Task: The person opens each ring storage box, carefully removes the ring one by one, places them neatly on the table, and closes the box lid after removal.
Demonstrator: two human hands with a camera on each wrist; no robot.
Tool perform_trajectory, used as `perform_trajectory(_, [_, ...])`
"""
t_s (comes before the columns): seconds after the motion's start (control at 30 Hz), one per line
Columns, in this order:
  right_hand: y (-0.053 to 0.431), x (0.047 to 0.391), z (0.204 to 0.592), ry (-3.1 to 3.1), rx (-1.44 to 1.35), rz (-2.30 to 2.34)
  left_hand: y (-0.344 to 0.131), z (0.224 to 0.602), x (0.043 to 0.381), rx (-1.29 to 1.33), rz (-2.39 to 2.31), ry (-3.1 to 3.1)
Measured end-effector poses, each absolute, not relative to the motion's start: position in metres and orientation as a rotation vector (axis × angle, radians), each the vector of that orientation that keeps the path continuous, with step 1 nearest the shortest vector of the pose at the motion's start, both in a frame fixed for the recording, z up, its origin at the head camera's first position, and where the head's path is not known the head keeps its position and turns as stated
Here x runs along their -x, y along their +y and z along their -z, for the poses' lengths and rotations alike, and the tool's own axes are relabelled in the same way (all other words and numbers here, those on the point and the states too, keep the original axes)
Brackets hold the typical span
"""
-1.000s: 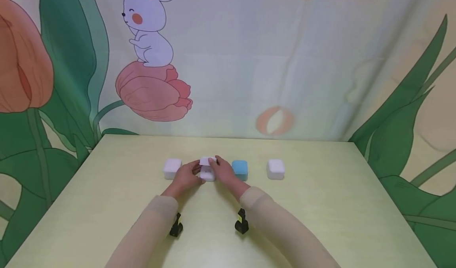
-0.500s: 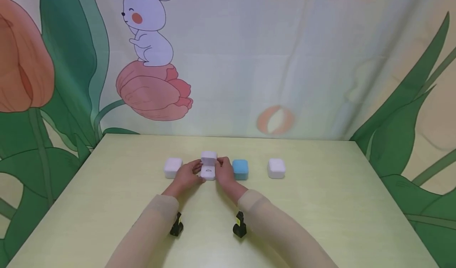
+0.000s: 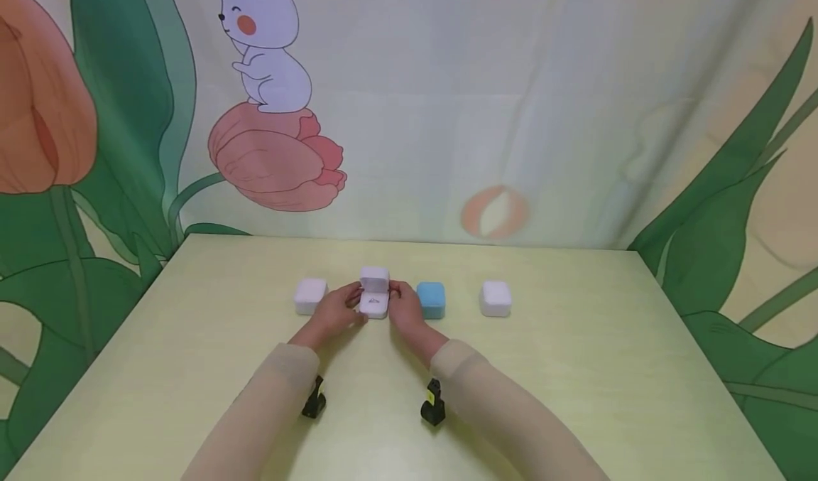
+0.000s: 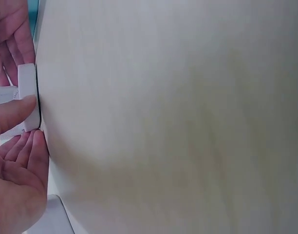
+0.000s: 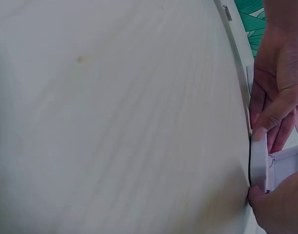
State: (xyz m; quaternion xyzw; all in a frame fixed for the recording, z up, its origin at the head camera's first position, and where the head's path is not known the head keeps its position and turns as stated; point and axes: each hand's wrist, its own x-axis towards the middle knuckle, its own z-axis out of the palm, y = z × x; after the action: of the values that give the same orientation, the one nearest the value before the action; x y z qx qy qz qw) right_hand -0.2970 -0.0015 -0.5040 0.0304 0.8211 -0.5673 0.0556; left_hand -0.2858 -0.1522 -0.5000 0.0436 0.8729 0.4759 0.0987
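Note:
A small white jewelry box [image 3: 373, 313] stands on the table with its lid [image 3: 375, 275] raised. A tiny silvery piece of jewelry [image 3: 374, 301] rests on the white insert; in the right wrist view a fine chain [image 5: 271, 162] shows there. My left hand [image 3: 334, 313] holds the box from its left, the thumb [image 4: 23, 105] across its front face and the fingers against the side. On the other side, my right hand [image 3: 405, 312] touches the box's right edge with its fingertips, the fingers loosely bent.
Left of the hands sits a closed white box [image 3: 310, 296]. A closed blue box [image 3: 431, 300] is close to the right hand, and another closed white one [image 3: 495, 298] stands farther right. The table [image 3: 543, 381] ends at a printed curtain [image 3: 409, 111] behind.
The right hand has swung the box's lid up and back, exposing the insert and jewelry, then lowered slightly beside the box. The left hand keeps its hold.

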Motion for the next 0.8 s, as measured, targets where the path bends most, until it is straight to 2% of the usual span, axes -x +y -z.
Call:
perform_trajectory(0.5, [0.010,0.286,0.497,2.394,0.063,1.667,-0.151,0.495,0.289,-0.091,-1.407,2.553])
perform_trajectory(0.8, [0.010,0.277,0.497,2.407,0.046,1.682,-0.150,0.497,0.288,-0.084,-1.442,2.537])
